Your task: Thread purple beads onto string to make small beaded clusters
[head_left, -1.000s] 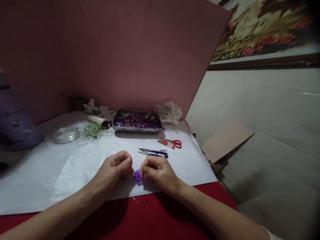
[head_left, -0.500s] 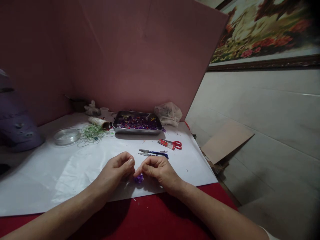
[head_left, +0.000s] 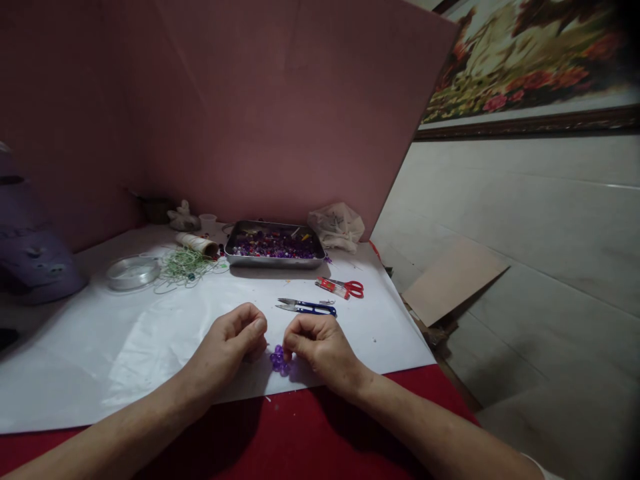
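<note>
Moved since the earlier frame: right hand (head_left: 320, 350), being drawn back rightward, so that more of the purple bead cluster (head_left: 279, 361) is being exposed; left hand (head_left: 235, 340), being shifted only slightly.

Bead cluster: being kept at lower centre, between the hands, low over the white-covered tabletop (head_left: 360, 343).

Right fingers: thumb and forefinger being pressed together, the cluster's right edge apparently being pinched.

Left fingers: being pressed together at the tips; whether a strand is being held cannot be told.

Handling, as judged: the cluster is best being steadied by a light pinch, any slack being taken up slowly and evenly, so that no bead is being twisted.

Edges: the white covering is ending just below the hands, red cloth (head_left: 280, 433) being shown at bottom centre. Upward movement is being limited by the blue-handled snips (head_left: 307, 307), just above the right hand, and farther up by the metal bead tray (head_left: 275, 262). Wider sideways room is being offered at left centre.
</note>
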Demonstrator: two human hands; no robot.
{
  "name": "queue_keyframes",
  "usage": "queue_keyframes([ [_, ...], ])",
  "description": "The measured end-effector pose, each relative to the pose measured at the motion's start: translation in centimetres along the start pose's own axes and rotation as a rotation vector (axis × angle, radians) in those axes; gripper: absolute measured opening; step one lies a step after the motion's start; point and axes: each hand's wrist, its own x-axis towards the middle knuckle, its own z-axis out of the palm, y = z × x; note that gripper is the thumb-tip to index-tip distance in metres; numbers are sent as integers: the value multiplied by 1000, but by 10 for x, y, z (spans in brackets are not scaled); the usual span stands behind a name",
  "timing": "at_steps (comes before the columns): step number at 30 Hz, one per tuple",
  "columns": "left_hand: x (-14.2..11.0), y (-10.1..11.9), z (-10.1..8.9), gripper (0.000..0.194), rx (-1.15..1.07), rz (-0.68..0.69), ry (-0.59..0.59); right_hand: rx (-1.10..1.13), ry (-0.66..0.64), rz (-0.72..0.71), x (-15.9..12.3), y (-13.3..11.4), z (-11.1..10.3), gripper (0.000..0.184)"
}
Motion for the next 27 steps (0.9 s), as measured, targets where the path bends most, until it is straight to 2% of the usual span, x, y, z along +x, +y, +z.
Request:
queue_keyframes([
  [4, -2, 2, -1, 27, 24, 27, -14, 8, 19, 72, 0, 3, 1, 15],
  [9, -8, 7, -1, 24, 124, 212, -21, -3, 4, 209, -1, 1, 2, 8],
  [11, -12, 10, 1, 22, 195, 262, -31, -90, 1, 189, -5, -3, 2, 4],
  [17, -27, 14, 11, 19, 309, 389, -144, -441, 26, -59, -16, -17, 6, 19],
  [19, -29, 19, 9, 13, 326, 452, -91, -376, 30, -19, -15, -16, 6, 17],
  [22, -25, 26, -2, 19, 403, 522, 142, -181, 41, 92, -10, -9, 4, 11],
  [23, -23, 26, -5, 20, 460, 521, 160, -138, 46, 113, -8, -7, 3, 10],
  [27, -13, 16, -11, 34, 668, 515, -28, -28, 41, 131, -5, -2, 2, 10],
])
